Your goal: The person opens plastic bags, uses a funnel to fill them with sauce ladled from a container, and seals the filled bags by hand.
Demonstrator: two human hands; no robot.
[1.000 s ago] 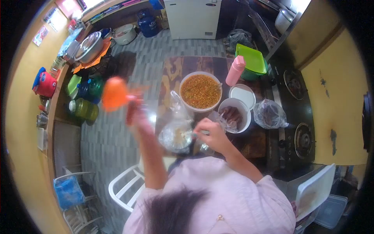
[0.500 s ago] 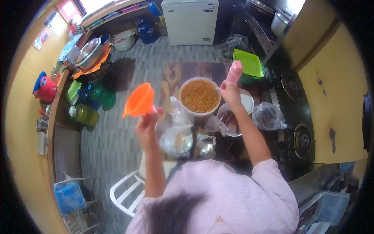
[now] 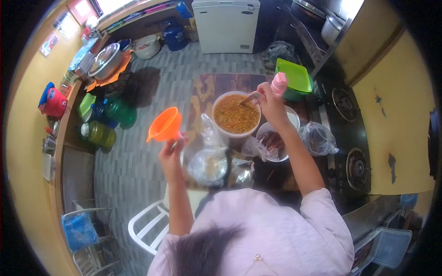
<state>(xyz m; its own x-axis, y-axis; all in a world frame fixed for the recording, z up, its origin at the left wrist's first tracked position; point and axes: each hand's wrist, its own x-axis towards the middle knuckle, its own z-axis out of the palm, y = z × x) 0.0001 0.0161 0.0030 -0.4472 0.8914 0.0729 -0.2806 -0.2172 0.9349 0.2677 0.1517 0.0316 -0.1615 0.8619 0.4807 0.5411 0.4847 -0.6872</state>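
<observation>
My left hand [image 3: 172,154] grips an orange funnel [image 3: 166,124] by its lower part, with its wide mouth tipped up and to the side. A small pink piece also shows at those fingers; its kind is unclear. At the right rim of a white tub [image 3: 221,130], my right hand [image 3: 271,108] is closed around a pink bottle [image 3: 279,83]. Inside the tub is an orange-brown, grainy-looking mixture [image 3: 235,115]. Something brown [image 3: 249,99] stretches from my right fingertips down to that mixture; I cannot tell whether it is a utensil or poured stuff.
Plastic bags [image 3: 207,166] lie on the table before me, and a bagged item [image 3: 317,139] sits to the right. A white container [image 3: 291,120] stands beneath my right forearm. Green trays [image 3: 293,76] are behind it. A gas stove [image 3: 354,161] borders the right side; a white chair [image 3: 147,230] is at left.
The funnel has come down slightly and turned more upright. My right hand has shifted a little toward the tub, and the brown thing now shows between its fingertips and the mixture.
</observation>
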